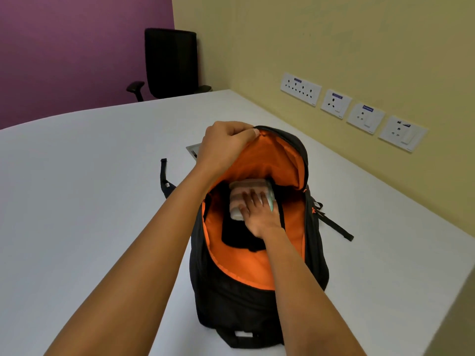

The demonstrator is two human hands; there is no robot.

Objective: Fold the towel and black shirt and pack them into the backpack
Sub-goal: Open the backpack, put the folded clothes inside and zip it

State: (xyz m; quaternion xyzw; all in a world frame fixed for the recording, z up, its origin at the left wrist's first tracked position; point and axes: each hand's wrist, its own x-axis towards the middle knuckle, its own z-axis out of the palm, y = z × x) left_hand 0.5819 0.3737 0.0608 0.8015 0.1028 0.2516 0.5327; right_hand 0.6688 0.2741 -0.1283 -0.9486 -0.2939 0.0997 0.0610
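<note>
Head view:
1. Our left hand pinched the backpack rim, holding the mouth open.
2. Our right hand, fingers straight, pressed the folded towel down inside, seemingly onto the black shirt.

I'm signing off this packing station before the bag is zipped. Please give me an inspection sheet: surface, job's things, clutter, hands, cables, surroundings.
Surface: white table, with the bag lying on it.
Job's things: backpack open, orange lining showing; folded striped towel inside, on dark fabric that appears to be the black shirt.
Clutter: small metal plate behind the bag, partly hidden.
Hands: left hand pinches the flap's edge, holding the bag open; right hand presses on the towel, fingers straight.
Cables: nothing seen; only a strap lies on the table.
Surroundings: black office chair at the far edge; wall sockets on the yellow wall.
</note>
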